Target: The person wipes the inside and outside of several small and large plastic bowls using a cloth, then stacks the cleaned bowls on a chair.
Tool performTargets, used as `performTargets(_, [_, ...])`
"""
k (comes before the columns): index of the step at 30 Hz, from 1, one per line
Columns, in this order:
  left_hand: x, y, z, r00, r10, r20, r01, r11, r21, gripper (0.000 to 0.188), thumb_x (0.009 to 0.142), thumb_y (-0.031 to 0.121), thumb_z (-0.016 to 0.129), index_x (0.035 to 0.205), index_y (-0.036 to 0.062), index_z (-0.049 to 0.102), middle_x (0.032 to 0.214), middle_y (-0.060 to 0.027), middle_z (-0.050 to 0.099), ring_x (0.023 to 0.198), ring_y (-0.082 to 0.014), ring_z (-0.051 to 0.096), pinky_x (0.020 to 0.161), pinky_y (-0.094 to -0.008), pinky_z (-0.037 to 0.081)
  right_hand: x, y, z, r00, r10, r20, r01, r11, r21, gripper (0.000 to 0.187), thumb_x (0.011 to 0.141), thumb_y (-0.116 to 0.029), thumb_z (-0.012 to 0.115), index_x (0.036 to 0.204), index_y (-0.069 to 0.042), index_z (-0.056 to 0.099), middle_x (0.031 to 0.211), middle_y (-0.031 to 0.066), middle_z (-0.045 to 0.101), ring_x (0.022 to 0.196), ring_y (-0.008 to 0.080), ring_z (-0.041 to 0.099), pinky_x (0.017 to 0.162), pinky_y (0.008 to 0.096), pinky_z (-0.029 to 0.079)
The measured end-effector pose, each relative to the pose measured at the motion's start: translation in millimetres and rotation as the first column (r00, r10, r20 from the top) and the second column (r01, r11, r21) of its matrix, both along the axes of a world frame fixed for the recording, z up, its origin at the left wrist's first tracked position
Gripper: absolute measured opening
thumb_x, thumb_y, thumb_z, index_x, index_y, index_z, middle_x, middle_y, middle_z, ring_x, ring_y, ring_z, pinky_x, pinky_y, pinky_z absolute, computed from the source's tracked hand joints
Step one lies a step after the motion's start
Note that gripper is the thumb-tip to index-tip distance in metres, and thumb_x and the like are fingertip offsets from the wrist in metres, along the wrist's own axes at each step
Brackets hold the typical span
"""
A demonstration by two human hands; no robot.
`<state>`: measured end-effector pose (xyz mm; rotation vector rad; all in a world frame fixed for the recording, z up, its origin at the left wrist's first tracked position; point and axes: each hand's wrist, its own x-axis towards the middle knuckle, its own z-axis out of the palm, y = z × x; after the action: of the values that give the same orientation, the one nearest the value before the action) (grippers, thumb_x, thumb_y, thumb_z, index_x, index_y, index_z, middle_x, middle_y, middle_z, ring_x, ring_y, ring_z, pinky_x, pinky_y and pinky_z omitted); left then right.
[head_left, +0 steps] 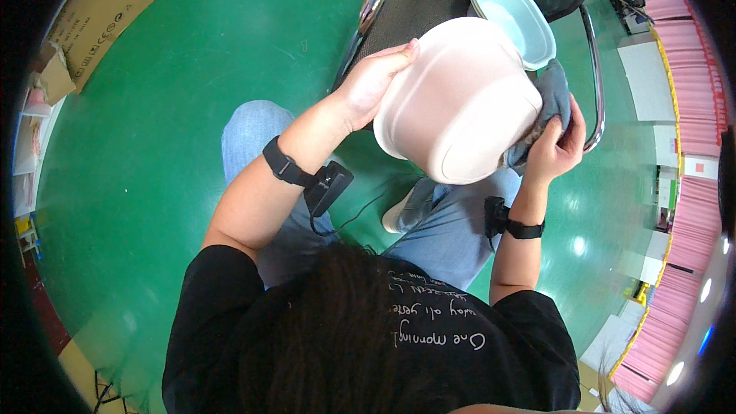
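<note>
A green floor [153, 153] fills the background. Beyond the person's denim-clad knees [259, 124] stands a chair [418, 0] with a dark mesh seat and chrome arms. Between knees and chair, apparently held in the air, is a large, pale pink basin [452, 96]: smooth, glossy, rounded at the corners. It is tipped, with its base, marked by an oval ridge, turned toward the person and its opening facing away; its long axis slants from lower left to upper right. Just past it, a light-blue tub [521, 19] sits on the chair seat. A grey-blue cloth [558, 92] lies against the basin's right side, between basin and right hand [558, 155]. The left hand [369, 86] grips the basin's rim at the left, thumb along the outer wall, so it is in direct contact; the right-hand fingers are curled around the bunched cloth, pressing against the basin through it.
</note>
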<state>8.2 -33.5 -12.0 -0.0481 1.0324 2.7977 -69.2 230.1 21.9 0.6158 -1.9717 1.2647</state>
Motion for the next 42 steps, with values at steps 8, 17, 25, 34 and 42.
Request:
performTargets(8, [-4.7, 3.8, -9.1, 0.991, 0.113, 0.069, -0.111, 0.993, -0.032, 0.047, 0.102, 0.033, 0.038, 0.128, -0.0052, 0.048, 0.122, -0.0180, 0.059, 0.110, -0.0238, 0.060, 0.096, -0.0354, 0.047, 17.7, -38.2, -1.9, 0.991, 0.128, -0.044, -0.114, 0.964, 0.239, 0.037, 0.073, 0.009, 0.056, 0.109, 0.002, 0.063, 0.105, 0.0161, 0.063, 0.099, 0.0271, 0.062, 0.089, 0.0335, 0.047])
performTargets(17, [-8.5, -2.0, -15.6, 0.984, 0.136, 0.115, -0.143, 0.988, 0.051, 0.042, 0.102, 0.031, 0.040, 0.123, -0.0021, 0.053, 0.118, -0.0143, 0.061, 0.106, -0.0213, 0.061, 0.093, -0.0342, 0.048, 35.0, -53.3, 2.5, 0.933, 0.359, -0.016, -0.326, 0.865, 0.382, 0.037, 0.066, 0.006, 0.059, 0.101, -0.002, 0.067, 0.095, 0.0142, 0.063, 0.087, 0.0283, 0.062, 0.080, 0.0346, 0.049])
performTargets(25, [-8.1, -4.8, -15.2, 0.972, 0.203, 0.119, -0.199, 0.979, -0.041, 0.042, 0.101, 0.031, 0.043, 0.125, -0.0021, 0.051, 0.121, -0.0166, 0.060, 0.109, -0.0244, 0.061, 0.096, -0.0370, 0.047, 46.1, -42.6, -5.1, 0.840, 0.539, 0.060, -0.500, 0.726, 0.473, 0.043, 0.060, 0.001, 0.063, 0.102, -0.006, 0.069, 0.092, 0.0085, 0.060, 0.081, 0.0260, 0.058, 0.072, 0.0367, 0.046])
performTargets(34, [-12.8, -3.2, -18.7, 0.963, 0.249, 0.103, -0.245, 0.968, -0.053, 0.037, 0.101, 0.026, 0.041, 0.124, -0.0010, 0.051, 0.117, -0.0145, 0.062, 0.106, -0.0223, 0.062, 0.093, -0.0346, 0.049, 51.3, -19.2, -10.4, 0.806, 0.571, 0.158, -0.553, 0.630, 0.545, 0.046, 0.057, 0.001, 0.063, 0.102, -0.009, 0.070, 0.093, 0.0072, 0.060, 0.085, 0.0263, 0.058, 0.074, 0.0373, 0.045])
performTargets(42, [-14.8, -1.8, -18.5, 0.924, 0.356, 0.141, -0.331, 0.928, -0.171, 0.027, 0.100, 0.020, 0.042, 0.113, 0.0008, 0.056, 0.106, -0.0107, 0.063, 0.095, -0.0175, 0.062, 0.085, -0.0310, 0.051, 56.5, -3.3, -24.0, 0.871, 0.452, 0.193, -0.475, 0.675, 0.564, 0.042, 0.060, 0.003, 0.063, 0.100, -0.007, 0.069, 0.094, 0.0088, 0.060, 0.086, 0.0272, 0.059, 0.075, 0.0382, 0.047])
